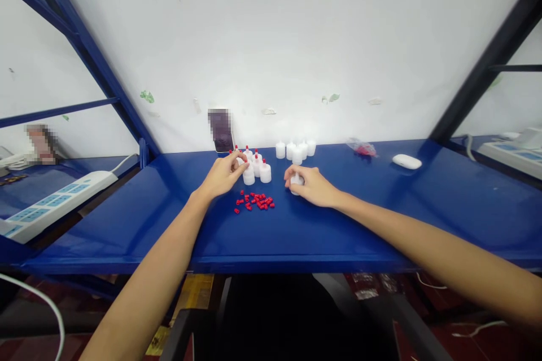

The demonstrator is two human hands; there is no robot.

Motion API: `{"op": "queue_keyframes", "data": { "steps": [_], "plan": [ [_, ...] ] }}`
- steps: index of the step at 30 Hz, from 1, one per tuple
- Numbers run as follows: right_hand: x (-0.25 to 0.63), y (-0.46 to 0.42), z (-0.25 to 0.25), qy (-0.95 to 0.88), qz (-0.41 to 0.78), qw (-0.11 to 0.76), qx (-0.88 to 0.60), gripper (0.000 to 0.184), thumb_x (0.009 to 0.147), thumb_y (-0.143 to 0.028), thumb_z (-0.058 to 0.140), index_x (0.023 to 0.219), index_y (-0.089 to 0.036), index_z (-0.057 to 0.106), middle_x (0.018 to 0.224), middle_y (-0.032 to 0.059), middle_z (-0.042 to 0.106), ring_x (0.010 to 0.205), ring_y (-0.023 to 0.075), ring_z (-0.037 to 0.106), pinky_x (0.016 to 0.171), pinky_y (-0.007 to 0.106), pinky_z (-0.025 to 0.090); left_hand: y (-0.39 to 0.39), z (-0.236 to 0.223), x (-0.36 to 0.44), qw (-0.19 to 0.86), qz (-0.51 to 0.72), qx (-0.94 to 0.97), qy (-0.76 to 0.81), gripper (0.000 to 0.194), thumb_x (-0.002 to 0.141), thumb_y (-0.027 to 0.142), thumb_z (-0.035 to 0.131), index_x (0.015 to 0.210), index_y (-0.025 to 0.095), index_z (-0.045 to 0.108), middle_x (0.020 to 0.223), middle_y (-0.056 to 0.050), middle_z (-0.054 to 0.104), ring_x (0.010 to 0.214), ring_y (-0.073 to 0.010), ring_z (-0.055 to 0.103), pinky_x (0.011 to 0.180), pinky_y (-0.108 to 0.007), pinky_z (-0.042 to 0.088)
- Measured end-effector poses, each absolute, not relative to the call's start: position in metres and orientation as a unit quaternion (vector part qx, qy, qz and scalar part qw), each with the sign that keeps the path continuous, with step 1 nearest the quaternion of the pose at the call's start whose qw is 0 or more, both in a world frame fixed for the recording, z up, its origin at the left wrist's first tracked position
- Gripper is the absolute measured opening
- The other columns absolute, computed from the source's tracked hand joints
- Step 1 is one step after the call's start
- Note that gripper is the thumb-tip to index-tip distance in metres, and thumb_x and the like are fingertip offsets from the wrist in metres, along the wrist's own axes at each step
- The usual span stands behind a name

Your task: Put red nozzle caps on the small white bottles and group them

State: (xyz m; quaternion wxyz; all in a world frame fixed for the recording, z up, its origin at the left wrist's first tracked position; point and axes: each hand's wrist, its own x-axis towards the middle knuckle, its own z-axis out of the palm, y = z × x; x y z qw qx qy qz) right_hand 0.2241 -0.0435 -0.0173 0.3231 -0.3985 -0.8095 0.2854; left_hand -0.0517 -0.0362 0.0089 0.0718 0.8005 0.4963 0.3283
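1. While your left hand (226, 174) pinches the red tip of the nearest capped bottle (248, 177), at the group's near edge, a sideways nudge could topple its neighbours, because they stand so close. Counting red tips, you have about seven capped bottles; your hand may hide more.

2. Your right hand (308, 185) curls its fingers and thumb around one bare bottle (297, 180) at the desk (339, 237). Squeezing too hard could tilt it or make it slip, if its wall is smooth.

3. On your side of the capped group lie the loose caps (260, 202), roughly twenty, too jumbled for an exact count. A dragging wrist could scatter them, since nothing fences them in.

4. Beyond your right hand stand five more bare bottles (280, 150). A careless reach could knock one into another, as they're bunched.

5. Farther out, you have one phone (222, 134), one clear bag (365, 150) with something red inside, and one white oval thing (406, 162). Bumping the desk might make the phone slide, as it's only propped up.
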Motion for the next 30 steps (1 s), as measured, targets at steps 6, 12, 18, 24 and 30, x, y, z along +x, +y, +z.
{"op": "queue_keyframes", "data": {
  "steps": [6,12,18,24,30],
  "plan": [
    [0.228,-0.045,-0.012,-0.809,0.248,0.338,-0.412,0.023,0.069,-0.015,0.060,0.092,-0.020,0.062,0.084,0.0018,0.074,0.076,0.0192,0.068,0.076,0.033,0.048,-0.042,0.015,-0.053,0.059,0.346,0.787,0.508,0.033,0.094,0.046,0.045,0.110,0.019,0.057,0.056,0.007,0.046,0.052,-0.0125,0.042,0.058,-0.024,0.031],
    [0.235,-0.043,-0.011,-0.810,0.252,0.337,-0.409,0.021,0.075,-0.022,0.063,0.096,-0.020,0.060,0.089,0.0034,0.074,0.076,0.0194,0.068,0.074,0.032,0.048,-0.041,0.020,-0.069,0.038,0.232,0.809,0.540,0.036,0.088,0.044,0.050,0.065,0.017,0.059,0.057,0.001,0.052,0.054,-0.0129,0.044,0.055,-0.026,0.029],
    [0.245,-0.038,-0.001,-0.823,0.154,0.358,-0.412,0.015,0.085,-0.030,0.055,0.088,-0.018,0.064,0.086,0.0064,0.070,0.079,0.0208,0.064,0.074,0.033,0.045,-0.042,0.017,-0.072,0.224,0.127,0.794,0.550,0.029,0.078,0.044,0.061,0.074,0.018,0.072,0.065,-0.002,0.066,0.057,-0.0158,0.055,0.053,-0.024,0.038],
    [0.247,-0.042,-0.001,-0.865,0.111,0.213,-0.440,0.025,0.083,-0.042,0.061,0.086,-0.018,0.068,0.064,0.0016,0.064,0.060,0.0179,0.055,0.073,0.035,0.037,-0.046,0.019,-0.071,0.264,0.124,0.806,0.516,0.028,0.074,0.043,0.069,0.084,0.019,0.076,0.066,-0.002,0.067,0.054,-0.0132,0.052,0.050,-0.022,0.038],
    [0.244,-0.042,-0.010,-0.866,0.145,0.204,-0.432,0.020,0.080,-0.039,0.065,0.083,-0.019,0.067,0.074,0.0048,0.066,0.067,0.0208,0.059,0.064,0.031,0.039,-0.044,0.017,-0.075,0.259,0.120,0.813,0.507,0.027,0.075,0.042,0.070,0.085,0.018,0.078,0.068,-0.004,0.070,0.058,-0.0145,0.059,0.052,-0.023,0.042]
  ]
}}
